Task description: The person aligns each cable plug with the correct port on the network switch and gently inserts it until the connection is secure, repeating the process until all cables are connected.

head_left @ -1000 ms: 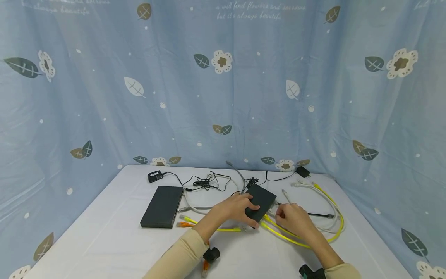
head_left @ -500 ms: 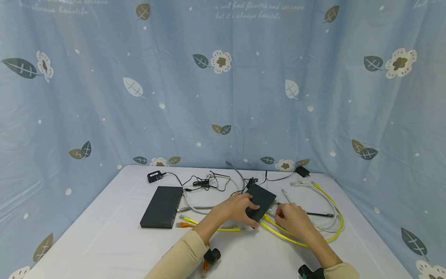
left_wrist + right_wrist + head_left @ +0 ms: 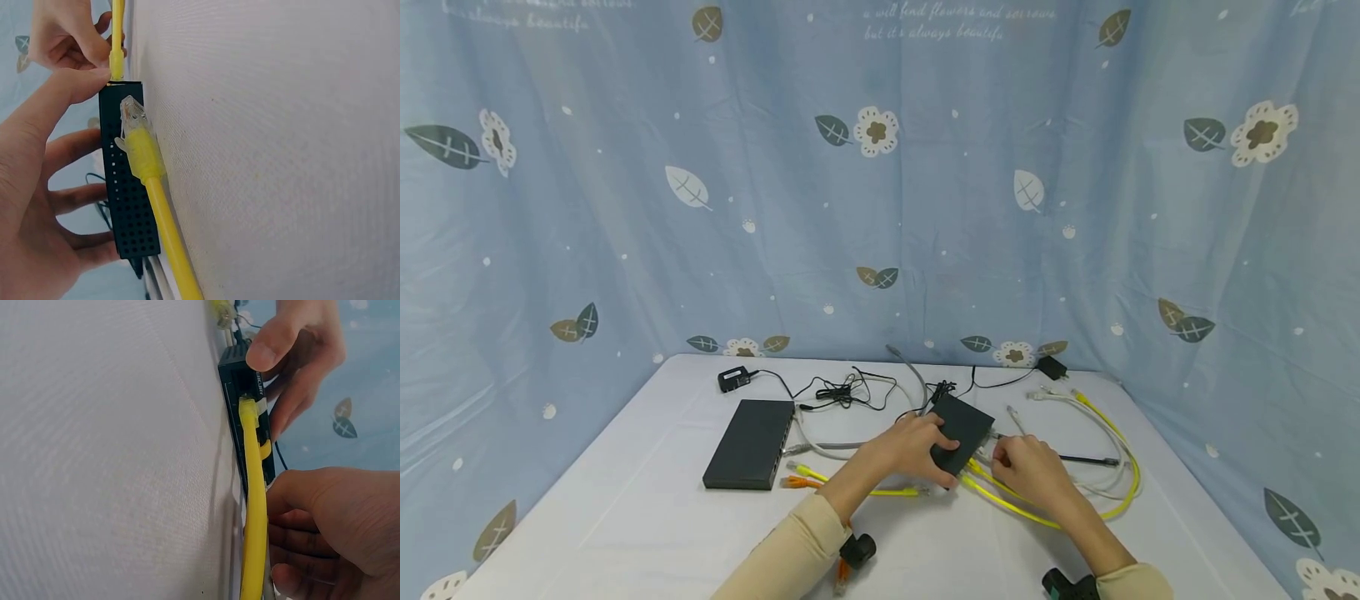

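Note:
My left hand (image 3: 917,450) grips a small black network switch (image 3: 966,425) on the white table, with the thumb at its near edge and the fingers over its top. The ports face right; yellow network cables (image 3: 255,506) are plugged in there. My right hand (image 3: 1033,475) is at that port side with its fingers curled, seemingly pinching a white network cable (image 3: 270,575). The yellow cable and the fingers mostly hide the pinched end. In the left wrist view a loose yellow plug (image 3: 144,150) appears in front of the switch's perforated side.
A larger black network switch (image 3: 750,446) lies at left. Behind are a black adapter (image 3: 733,379), a coiled black cord (image 3: 842,392) and another adapter (image 3: 1051,368). An orange cable (image 3: 842,575) lies near the left sleeve. White cable ends (image 3: 1041,397) lie at right.
Almost nothing differs. Both hands stay at the small switch, and my right hand's fingers keep their place beside the ports.

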The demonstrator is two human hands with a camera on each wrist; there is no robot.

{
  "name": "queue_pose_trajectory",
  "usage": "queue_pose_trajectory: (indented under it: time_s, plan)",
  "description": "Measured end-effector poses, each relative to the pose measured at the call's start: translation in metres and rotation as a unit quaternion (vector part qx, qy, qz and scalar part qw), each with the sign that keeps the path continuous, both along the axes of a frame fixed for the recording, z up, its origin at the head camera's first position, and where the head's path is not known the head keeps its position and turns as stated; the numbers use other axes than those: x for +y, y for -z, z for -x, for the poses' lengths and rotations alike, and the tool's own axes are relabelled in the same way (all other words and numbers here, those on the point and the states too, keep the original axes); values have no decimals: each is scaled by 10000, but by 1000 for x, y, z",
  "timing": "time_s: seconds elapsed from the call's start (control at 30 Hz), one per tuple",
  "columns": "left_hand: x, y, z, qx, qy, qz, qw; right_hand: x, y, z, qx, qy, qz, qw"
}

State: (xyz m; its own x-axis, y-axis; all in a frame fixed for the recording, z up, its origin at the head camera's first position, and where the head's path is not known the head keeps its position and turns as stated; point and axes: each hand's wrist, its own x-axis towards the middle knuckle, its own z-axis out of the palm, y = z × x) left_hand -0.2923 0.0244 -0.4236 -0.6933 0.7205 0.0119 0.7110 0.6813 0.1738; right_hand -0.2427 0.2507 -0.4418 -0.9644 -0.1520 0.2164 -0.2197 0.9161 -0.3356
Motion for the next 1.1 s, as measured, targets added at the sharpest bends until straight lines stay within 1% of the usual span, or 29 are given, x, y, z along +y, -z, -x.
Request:
queue_pose_trajectory:
  time_s: [0.13, 0.3, 0.67, 0.83, 1.1]
  plan:
    - [0, -2, -2, -16, -10, -47, 10000, 1, 1, 1, 26, -78, 67, 9999]
    - [1, -3, -2, 41, 17, -48, 10000, 2, 3, 1, 62, -154, 104, 9998]
    - [2, -3, 1, 11, 34, -22, 10000, 1, 3, 1, 119, -103, 121, 9998]
    - [0, -2, 2, 33, 63, -21, 10000, 0, 3, 2, 0, -100, 56, 9999]
    - [1, -2, 3, 4, 46, -39, 10000, 6, -3, 1, -422, -179, 318, 9984]
